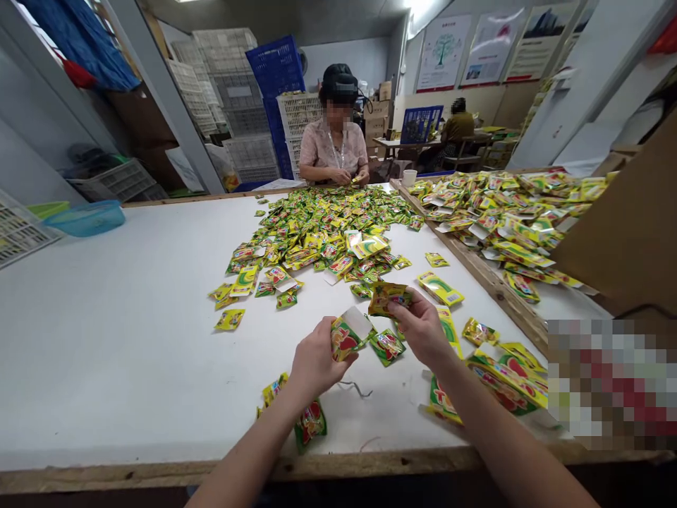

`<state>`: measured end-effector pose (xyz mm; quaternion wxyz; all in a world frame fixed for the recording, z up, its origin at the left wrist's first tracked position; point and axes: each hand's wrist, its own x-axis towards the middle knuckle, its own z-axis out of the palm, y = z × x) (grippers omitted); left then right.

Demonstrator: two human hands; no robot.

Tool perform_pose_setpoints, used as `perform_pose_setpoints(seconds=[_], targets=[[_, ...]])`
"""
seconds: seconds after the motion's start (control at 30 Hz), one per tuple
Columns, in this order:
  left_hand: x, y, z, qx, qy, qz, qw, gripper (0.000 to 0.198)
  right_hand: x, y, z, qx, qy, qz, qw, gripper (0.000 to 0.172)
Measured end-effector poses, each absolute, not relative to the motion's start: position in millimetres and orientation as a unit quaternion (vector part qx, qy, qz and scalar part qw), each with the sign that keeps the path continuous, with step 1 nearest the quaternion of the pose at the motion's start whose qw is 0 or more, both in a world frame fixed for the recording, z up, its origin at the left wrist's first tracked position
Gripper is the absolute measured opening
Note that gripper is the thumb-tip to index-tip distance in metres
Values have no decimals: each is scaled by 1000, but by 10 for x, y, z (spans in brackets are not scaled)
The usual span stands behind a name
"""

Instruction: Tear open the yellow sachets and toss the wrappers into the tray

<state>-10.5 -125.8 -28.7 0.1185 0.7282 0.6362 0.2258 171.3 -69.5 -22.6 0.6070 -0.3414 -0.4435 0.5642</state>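
My left hand is wrapped round a small green and yellow carton with red fruit printed on it; its white end flap stands open towards the right. In my right hand, a shiny yellow sachet is pinched between thumb and fingers, just above and right of the carton. Beneath the two hands lies a green sachet on the white table. A large heap of green and yellow sachets spreads out beyond them, with some cartons lying on it.
A wooden strip divides the white table from a pile of cartons at the right. Near my right forearm lie more cartons. Across the table sits a co-worker. A blue basin stands at the far left.
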Motion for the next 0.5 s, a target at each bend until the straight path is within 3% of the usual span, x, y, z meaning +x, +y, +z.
perform_pose_setpoints(seconds=[0.13, 0.27, 0.37, 0.5], targets=[[-102, -1262, -403, 732, 616, 285, 61, 43, 1623, -847, -243, -365, -568, 443, 590, 22], [-149, -1253, -464, 745, 601, 287, -40, 39, 1603, -915, -251, -402, -696, 335, 492, 18], [-150, -1269, -482, 753, 600, 258, -88, 37, 1587, -929, -263, -406, -727, 331, 444, 23], [-139, -1289, -489, 752, 599, 260, -90, 39, 1578, -910, -269, -423, -712, 336, 449, 16]])
